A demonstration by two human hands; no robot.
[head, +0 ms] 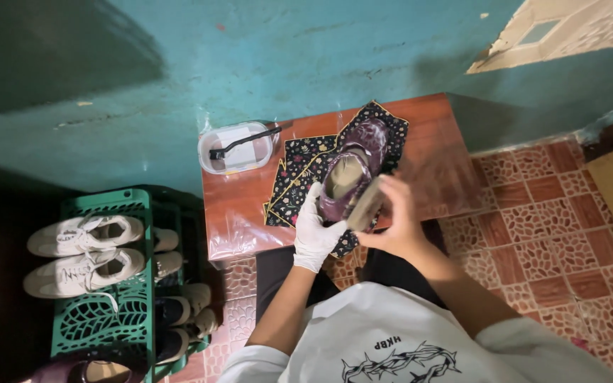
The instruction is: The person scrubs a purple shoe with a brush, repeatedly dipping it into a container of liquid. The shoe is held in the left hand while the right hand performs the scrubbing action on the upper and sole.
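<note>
Hands meet over the counter point(250, 213). Left hand point(315, 228), in a white glove, is closed around the heel of the purple shoe point(349, 177), which stands on a flowered cloth point(299, 167). Right hand point(395, 220), bare, grips a brush point(365, 207) against the shoe's side.

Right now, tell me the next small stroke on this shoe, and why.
Probably sweep the brush in the right hand forward toward the toe: the gloved left hand grips the purple shoe at the heel, and the toe lies clear on the patterned cloth.
</note>
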